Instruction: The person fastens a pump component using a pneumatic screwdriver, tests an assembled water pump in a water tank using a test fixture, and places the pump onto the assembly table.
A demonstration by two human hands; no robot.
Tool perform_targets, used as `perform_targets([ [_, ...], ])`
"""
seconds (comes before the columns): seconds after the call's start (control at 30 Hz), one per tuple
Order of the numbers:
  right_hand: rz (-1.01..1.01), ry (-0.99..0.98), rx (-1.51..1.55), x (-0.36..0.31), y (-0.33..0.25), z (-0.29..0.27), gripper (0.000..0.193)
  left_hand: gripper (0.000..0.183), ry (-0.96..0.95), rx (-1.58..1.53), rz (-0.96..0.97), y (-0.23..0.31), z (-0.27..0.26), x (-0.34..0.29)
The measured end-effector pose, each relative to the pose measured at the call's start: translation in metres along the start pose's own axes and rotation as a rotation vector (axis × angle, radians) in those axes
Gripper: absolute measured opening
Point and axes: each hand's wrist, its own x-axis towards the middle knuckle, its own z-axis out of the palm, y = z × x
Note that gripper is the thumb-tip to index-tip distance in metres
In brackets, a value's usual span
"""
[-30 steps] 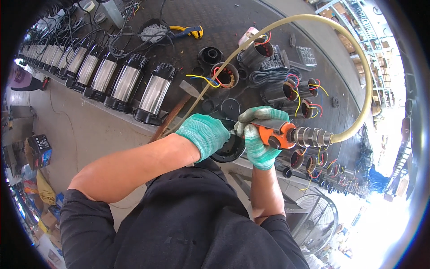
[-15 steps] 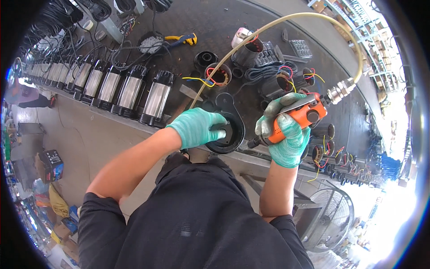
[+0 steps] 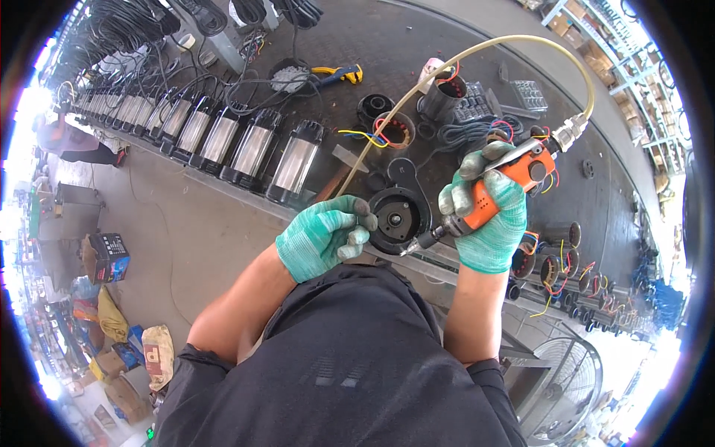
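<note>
My gloved right hand (image 3: 488, 212) is wrapped round an orange air screwdriver (image 3: 500, 195), its bit pointing down and left toward the rim of a black round pump housing (image 3: 378, 240). A dark disc with a central shaft end (image 3: 395, 219) shows inside this housing. At the housing's left edge, my gloved left hand (image 3: 328, 235) has thumb and fingertips pinched together. Whatever is between them is too small to make out. A pale air hose (image 3: 514, 39) arches from the screwdriver's metal coupling (image 3: 570, 132) over the bench.
Several steel-bodied pump motors (image 3: 296, 165) stand in a row along the bench's left edge. Beyond the housing are a motor shell with coloured wires (image 3: 395, 130), yellow-handled pliers (image 3: 339, 73) and screw trays (image 3: 471, 103). More wired shells (image 3: 551, 268) line the right. A fan (image 3: 558, 376) stands below.
My left hand has drawn back left out of the housing, its fingertips now pinched. The screwdriver's tip has come closer to the housing. The whole view has shifted.
</note>
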Motion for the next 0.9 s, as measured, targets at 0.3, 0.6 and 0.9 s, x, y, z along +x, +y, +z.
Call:
perform_targets([
  [0.3, 0.039, 0.047, 0.073, 0.0, 0.004, 0.001, 0.027, 0.019, 0.157, 0.079, 0.026, -0.011, 0.004, -0.012],
  [0.6, 0.059, 0.199, 0.166, 0.0, 0.006, -0.005, 0.024, 0.028, 0.259, -0.092, 0.01, -0.01, 0.005, -0.016],
  [0.9, 0.037, 0.207, 0.142, -0.003, 0.008, -0.005, 0.024, 0.026, 0.193, 0.134, 0.046, -0.012, 0.001, -0.023],
])
